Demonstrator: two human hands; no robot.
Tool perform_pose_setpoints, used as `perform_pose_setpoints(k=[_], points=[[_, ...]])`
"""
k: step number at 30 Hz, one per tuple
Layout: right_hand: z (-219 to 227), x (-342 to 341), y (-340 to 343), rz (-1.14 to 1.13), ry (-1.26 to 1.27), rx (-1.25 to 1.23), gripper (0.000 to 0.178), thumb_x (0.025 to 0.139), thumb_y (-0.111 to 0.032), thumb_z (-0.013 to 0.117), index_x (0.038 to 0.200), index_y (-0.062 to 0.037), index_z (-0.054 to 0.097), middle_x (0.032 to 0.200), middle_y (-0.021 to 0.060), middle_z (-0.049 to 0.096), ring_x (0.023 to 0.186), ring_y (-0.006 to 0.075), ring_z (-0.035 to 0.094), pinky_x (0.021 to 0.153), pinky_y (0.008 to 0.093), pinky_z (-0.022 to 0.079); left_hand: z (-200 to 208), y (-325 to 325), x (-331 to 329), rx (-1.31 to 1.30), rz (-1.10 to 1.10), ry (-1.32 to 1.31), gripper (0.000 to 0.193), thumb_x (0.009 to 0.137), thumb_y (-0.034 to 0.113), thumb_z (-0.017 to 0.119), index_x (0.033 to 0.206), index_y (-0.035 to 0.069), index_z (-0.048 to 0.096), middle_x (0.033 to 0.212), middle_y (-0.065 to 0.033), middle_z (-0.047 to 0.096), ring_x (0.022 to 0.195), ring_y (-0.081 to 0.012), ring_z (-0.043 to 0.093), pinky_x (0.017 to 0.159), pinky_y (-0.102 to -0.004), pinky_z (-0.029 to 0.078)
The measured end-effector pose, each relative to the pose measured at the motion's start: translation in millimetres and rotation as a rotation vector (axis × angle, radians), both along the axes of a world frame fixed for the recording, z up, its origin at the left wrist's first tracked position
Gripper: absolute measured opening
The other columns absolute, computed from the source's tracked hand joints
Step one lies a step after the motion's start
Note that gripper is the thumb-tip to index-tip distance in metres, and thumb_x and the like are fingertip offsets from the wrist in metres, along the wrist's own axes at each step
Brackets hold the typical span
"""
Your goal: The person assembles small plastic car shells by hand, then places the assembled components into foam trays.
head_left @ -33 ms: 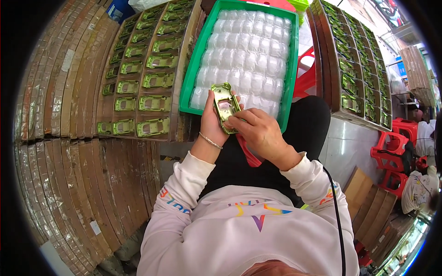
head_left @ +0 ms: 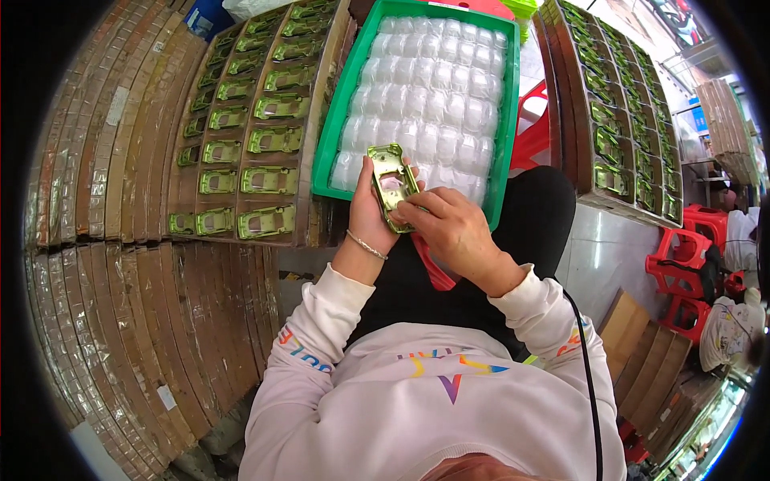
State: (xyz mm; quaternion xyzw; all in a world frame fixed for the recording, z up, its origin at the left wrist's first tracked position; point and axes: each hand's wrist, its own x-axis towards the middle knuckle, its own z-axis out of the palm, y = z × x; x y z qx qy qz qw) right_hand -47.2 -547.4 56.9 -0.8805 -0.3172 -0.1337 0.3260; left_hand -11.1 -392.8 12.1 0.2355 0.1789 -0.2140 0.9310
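A shiny green toy car body [head_left: 392, 183] rests in my left hand [head_left: 369, 207], its hollow underside facing up. The fingers of that hand wrap round it from below, the thumb along its left side. My right hand [head_left: 451, 230] is closed at the near right edge of the car body, thumb and fingertips pressed against it. Whether a small part is also between those fingertips I cannot make out. Just beyond the hands lies a green tray [head_left: 327, 152], filled with rows of clear, domed plastic pieces [head_left: 433, 100].
On the left, a cardboard tray [head_left: 301, 192] holds rows of green car bodies [head_left: 269, 179]. Another such tray [head_left: 589, 180] stands at the right. Stacked cardboard trays [head_left: 160, 321] line the far left. Red stools [head_left: 678, 260] stand at right. A black cable [head_left: 589, 377] runs past my right arm.
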Motion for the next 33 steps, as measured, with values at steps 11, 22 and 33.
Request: perform_pose_setpoints(k=[11, 22, 33], points=[[1.6, 2.3, 3.0, -0.116, -0.125, -0.118, 0.021, 0.074, -0.02, 0.07, 0.095, -0.0157, 0.069, 0.099, -0.0053, 0.068, 0.096, 0.0157, 0.059, 0.08, 0.0338, 0.042, 2.8, -0.9, 2.0, -0.059, -0.027, 0.001, 0.06, 0.096, 0.055, 0.037, 0.115, 0.001, 0.054, 0.099, -0.0134, 0.063, 0.085, -0.0271, 0.064, 0.07, -0.034, 0.055], [3.8, 6.3, 0.2, -0.033, -0.032, -0.207, 0.022, 0.073, -0.016, 0.067, 0.095, -0.0135, 0.068, 0.094, -0.0036, 0.068, 0.098, 0.0146, 0.058, 0.084, 0.0337, 0.041, 0.7, -6.2, 2.2, -0.015, -0.026, 0.021, 0.056, 0.096, 0.052, 0.042, 0.116, 0.002, 0.054, 0.103, -0.0126, 0.062, 0.091, -0.0231, 0.062, 0.079, -0.0339, 0.053], [-2.4, 15.0, -7.7, 0.125, -0.031, -0.238, 0.027, 0.074, -0.013, 0.062, 0.1, -0.01, 0.065, 0.096, -0.0003, 0.067, 0.099, 0.0165, 0.057, 0.091, 0.0329, 0.039, 14.0, -14.0, -0.1, 0.193, -0.047, -0.042, 0.049, 0.099, 0.044, 0.039, 0.122, 0.002, 0.052, 0.111, -0.0079, 0.061, 0.102, -0.0209, 0.058, 0.091, -0.0335, 0.048]])
